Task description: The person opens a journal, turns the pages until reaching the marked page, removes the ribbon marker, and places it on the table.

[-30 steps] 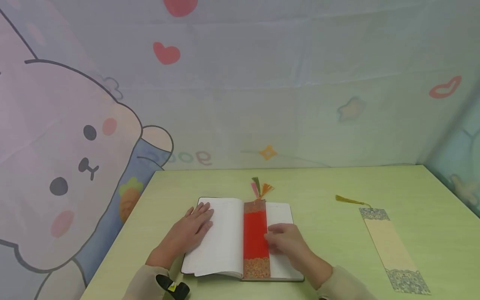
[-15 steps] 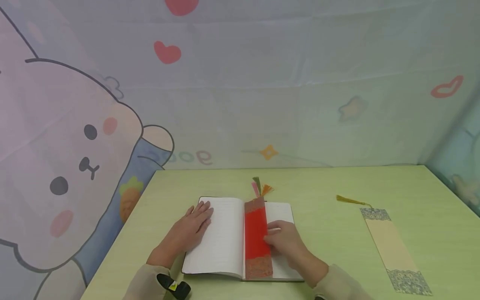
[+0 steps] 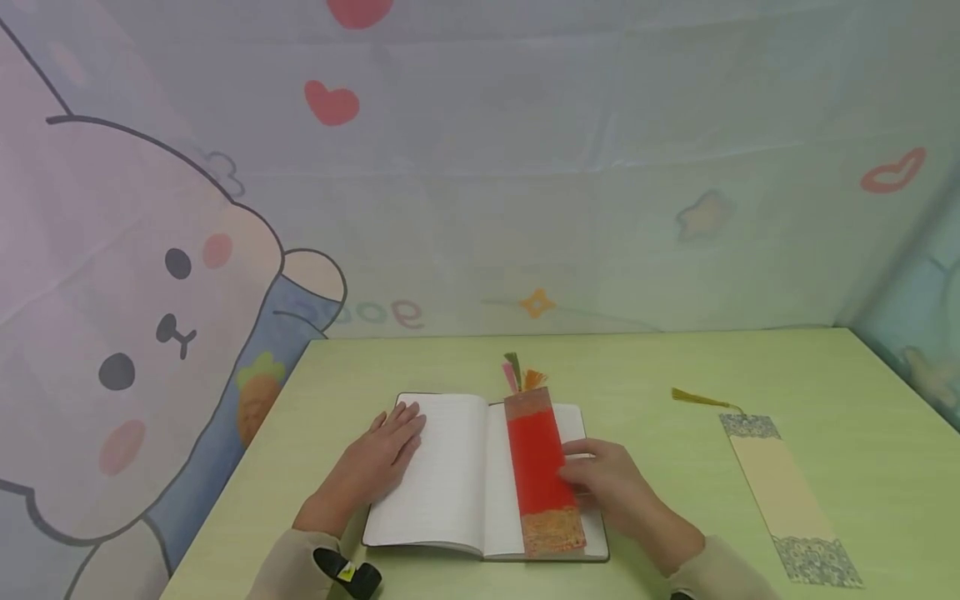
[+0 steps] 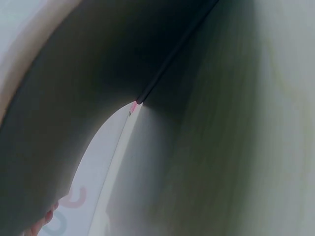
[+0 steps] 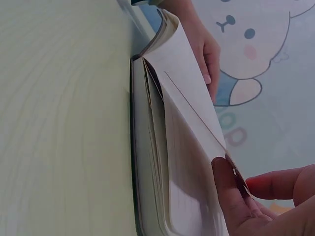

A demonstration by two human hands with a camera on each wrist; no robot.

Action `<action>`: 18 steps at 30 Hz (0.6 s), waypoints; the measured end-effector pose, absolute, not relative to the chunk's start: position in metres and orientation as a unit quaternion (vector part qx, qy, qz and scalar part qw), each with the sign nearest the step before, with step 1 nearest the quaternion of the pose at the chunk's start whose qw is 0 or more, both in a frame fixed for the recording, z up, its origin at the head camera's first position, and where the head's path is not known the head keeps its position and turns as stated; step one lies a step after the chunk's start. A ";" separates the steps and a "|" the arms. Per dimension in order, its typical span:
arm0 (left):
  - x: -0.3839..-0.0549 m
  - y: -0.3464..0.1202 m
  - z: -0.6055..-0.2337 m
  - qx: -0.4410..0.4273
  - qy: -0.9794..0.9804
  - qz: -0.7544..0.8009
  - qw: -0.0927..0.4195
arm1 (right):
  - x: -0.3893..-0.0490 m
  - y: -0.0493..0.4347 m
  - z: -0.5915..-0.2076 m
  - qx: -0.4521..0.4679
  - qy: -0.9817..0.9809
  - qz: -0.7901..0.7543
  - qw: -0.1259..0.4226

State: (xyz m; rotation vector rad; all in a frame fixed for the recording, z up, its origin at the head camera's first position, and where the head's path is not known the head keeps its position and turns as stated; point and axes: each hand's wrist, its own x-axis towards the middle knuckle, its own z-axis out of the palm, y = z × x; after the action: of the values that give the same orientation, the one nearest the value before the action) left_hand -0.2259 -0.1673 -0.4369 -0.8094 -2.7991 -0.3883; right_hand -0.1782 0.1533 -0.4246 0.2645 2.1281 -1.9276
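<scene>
One left hand point(image 3: 377, 460) lies flat on the notebook point(image 3: 448, 492) at nine o'clock. The right hand point(image 3: 617, 482) pinches the tasselled red bookmark point(image 3: 537, 462) at three.

Red bookmark point(image 3: 536, 462): brown-gold patterned ends, pink, green, orange tassels point(image 3: 534, 379). Cream bookmark point(image 3: 783, 492): grey-blue lace-pattern ends, olive-gold tassel point(image 3: 701, 399). White notebook pages point(image 3: 431, 483), dark cover point(image 5: 133, 147). Pale green worktop point(image 3: 637, 375).

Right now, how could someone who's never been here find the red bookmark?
On the green table, find the open notebook. Over its right-hand page, the right hand pinches the red bookmark by one edge. Its bright red middle sets it apart from the beige bookmark lying farther right.
</scene>
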 end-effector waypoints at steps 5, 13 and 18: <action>-0.226 -0.168 -0.438 -0.259 -0.952 -0.139 0.087 | -0.175 0.170 -0.422 0.107 0.722 -0.672 0.122; -0.225 -0.171 -0.438 -0.253 -0.950 -0.161 0.086 | -0.172 0.194 -0.423 0.117 0.725 -0.668 0.120; -0.224 -0.171 -0.439 -0.253 -0.950 -0.165 0.083 | -0.171 0.208 -0.425 0.118 0.716 -0.676 0.124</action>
State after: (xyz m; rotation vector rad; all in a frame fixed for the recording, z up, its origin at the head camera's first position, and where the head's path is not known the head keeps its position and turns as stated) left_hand -0.2240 -0.1707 -0.4387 -0.7551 -2.8345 -0.4931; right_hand -0.1706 0.2077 -0.4246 0.3437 2.0883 -1.9722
